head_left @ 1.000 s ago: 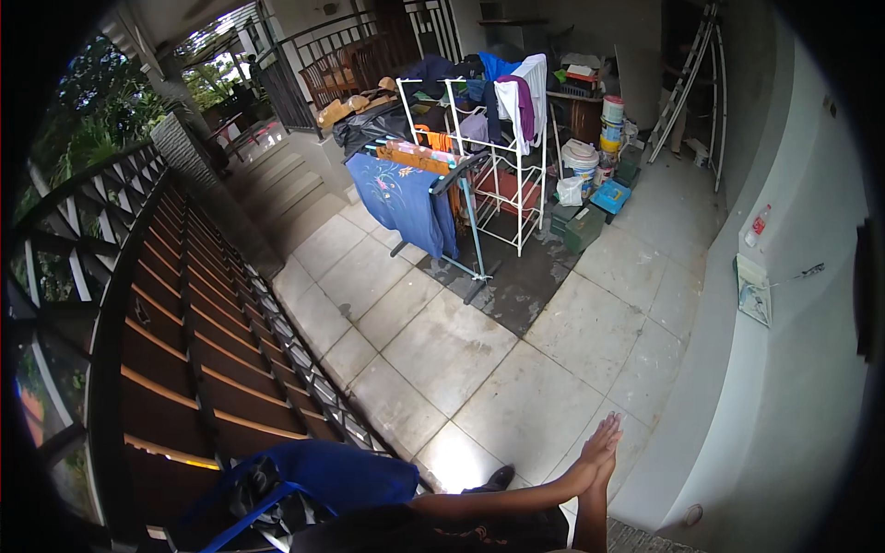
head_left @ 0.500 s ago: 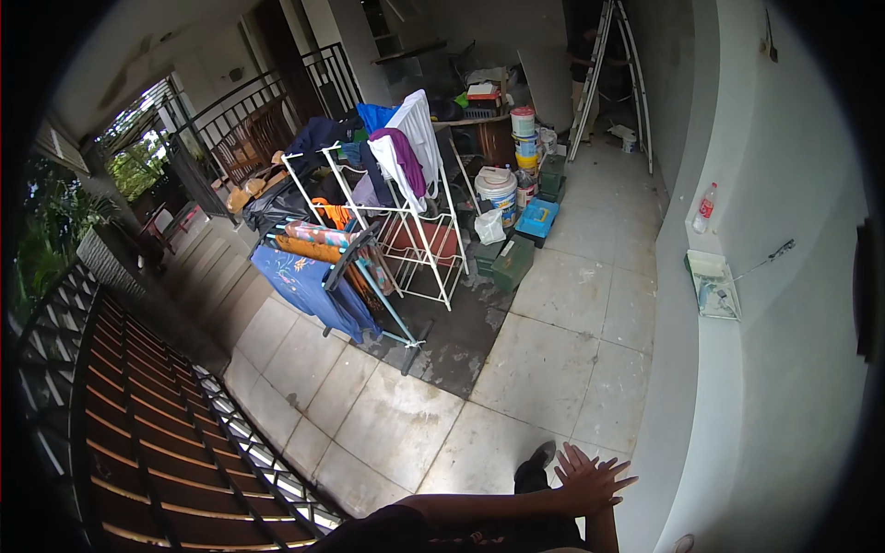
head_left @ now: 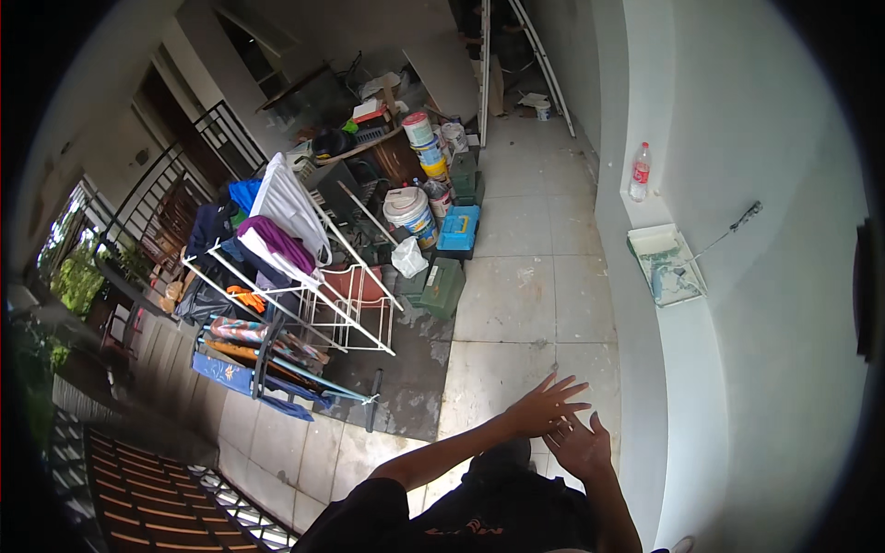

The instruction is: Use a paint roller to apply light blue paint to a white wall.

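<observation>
In front of my dark shirt, my left hand [head_left: 542,408] stretches to the right, its fingers spread and nothing in it. My right hand [head_left: 584,446] comes up from below with its palm showing and fingers apart. The two hands meet at the fingers, and the left partly covers the right's fingertips. Nearest to them on the right is a low white ledge along the wall. On it rest a white paint tray [head_left: 684,286] with greenish paint, a paint roller [head_left: 728,230] with its handle sticking out, and a plastic bottle [head_left: 640,173] with a red label.
Left of the walkway stand a white drying rack [head_left: 355,336] with clothes and a blue rack with hanging cloth [head_left: 221,370]. Beyond are paint buckets [head_left: 410,214], a blue toolbox [head_left: 458,229] and a green box [head_left: 444,288]. A person stands behind a ladder [head_left: 544,64] at the far end.
My view has turned right and down, so the racks appear farther left and the tray looks nearer. My hands, previously overlapping with one across the other, have drawn partly apart.
</observation>
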A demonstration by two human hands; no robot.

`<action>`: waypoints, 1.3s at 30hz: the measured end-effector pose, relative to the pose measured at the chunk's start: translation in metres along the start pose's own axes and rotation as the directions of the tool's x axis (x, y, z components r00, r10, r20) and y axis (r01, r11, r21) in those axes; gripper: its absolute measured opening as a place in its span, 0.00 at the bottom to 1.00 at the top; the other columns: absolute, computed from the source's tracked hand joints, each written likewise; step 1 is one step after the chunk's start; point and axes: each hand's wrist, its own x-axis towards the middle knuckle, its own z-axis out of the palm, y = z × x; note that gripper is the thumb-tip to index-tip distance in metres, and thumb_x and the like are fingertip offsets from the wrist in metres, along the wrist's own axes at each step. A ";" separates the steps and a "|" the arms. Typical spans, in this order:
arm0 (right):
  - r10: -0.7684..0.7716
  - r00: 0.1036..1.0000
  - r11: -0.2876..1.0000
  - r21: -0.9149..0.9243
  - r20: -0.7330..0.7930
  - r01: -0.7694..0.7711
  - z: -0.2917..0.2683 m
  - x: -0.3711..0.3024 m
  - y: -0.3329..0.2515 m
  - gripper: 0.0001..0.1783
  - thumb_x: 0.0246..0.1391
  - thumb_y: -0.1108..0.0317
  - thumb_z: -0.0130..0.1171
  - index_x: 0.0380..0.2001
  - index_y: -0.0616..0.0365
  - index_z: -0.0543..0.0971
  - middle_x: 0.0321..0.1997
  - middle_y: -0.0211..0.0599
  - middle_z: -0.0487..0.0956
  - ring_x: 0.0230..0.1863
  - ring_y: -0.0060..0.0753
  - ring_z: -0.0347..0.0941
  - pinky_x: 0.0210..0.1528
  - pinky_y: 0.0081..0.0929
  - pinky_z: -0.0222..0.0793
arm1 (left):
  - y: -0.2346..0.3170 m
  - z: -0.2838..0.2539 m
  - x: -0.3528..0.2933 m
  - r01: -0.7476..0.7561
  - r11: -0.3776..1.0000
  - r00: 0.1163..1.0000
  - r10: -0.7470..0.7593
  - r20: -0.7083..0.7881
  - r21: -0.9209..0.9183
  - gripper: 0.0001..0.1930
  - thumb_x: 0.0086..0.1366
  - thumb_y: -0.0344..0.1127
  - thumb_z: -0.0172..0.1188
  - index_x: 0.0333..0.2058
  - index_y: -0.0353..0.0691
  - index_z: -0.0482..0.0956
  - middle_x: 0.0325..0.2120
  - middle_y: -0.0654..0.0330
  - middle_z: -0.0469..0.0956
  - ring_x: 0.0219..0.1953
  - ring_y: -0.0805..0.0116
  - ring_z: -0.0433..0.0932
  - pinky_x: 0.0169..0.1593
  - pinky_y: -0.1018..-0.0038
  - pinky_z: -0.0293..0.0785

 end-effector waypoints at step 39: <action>-0.929 -0.144 0.356 -0.929 -0.340 -0.102 0.045 0.159 -0.528 0.39 0.49 0.47 0.53 0.57 0.62 0.59 0.55 0.40 0.67 0.38 0.27 0.69 0.40 0.23 0.61 | -0.403 -0.016 0.383 0.573 0.095 0.518 -0.811 0.271 -0.814 0.42 0.59 0.70 0.21 0.63 0.45 0.37 0.53 0.50 0.65 0.54 0.51 0.64 0.58 0.51 0.51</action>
